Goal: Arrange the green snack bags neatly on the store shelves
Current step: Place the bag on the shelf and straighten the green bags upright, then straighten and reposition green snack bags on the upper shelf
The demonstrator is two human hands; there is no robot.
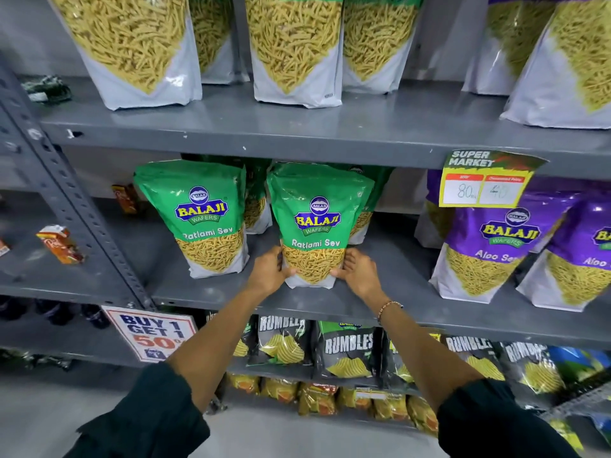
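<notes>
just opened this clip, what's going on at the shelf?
A person is stocking a grey metal shelf. Both hands grip the lower sides of a green Balaji Ratlami Sev bag: the left hand on its left edge, the right hand on its right. The bag stands upright at the shelf front, beside a second Ratlami Sev bag, with more green bags behind. Purple Aloo Sev bags stand further right, under a price tag.

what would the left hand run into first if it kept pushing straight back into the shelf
Probably the green bag behind, which stands in the second row past the front bag the left hand holds. Depth is unclear, so the gap between them can't be judged.
</notes>
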